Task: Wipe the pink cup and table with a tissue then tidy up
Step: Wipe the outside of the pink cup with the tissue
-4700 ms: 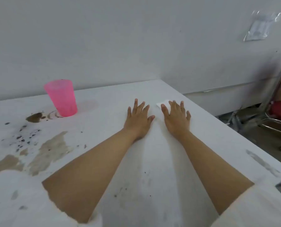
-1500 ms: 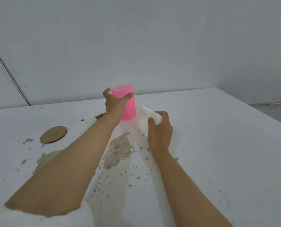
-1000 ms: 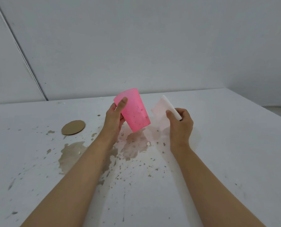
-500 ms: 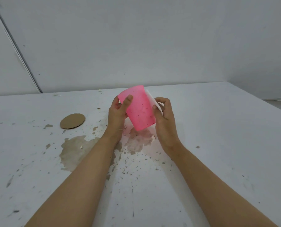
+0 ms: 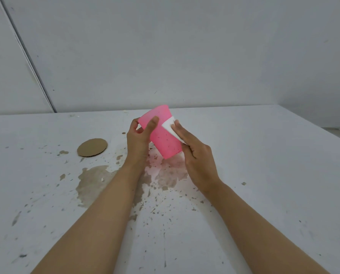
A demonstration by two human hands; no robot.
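A pink plastic cup (image 5: 163, 135), speckled with dark dirt, is held tilted in the air above the white table (image 5: 264, 175). My left hand (image 5: 138, 138) grips it near the rim, thumb across the front. My right hand (image 5: 194, 153) presses a folded white tissue (image 5: 172, 128) flat against the cup's right side. Below the cup the table carries a brown wet stain (image 5: 94, 180) and many dark specks.
A round brown cardboard coaster (image 5: 92, 147) lies on the table to the left of my hands. A grey wall rises right behind the table's far edge. The table's right edge runs diagonally at the far right.
My left hand lifted the cup off the table and tilted it. My right hand brought the tissue against the cup's side and has slid it round toward the front.
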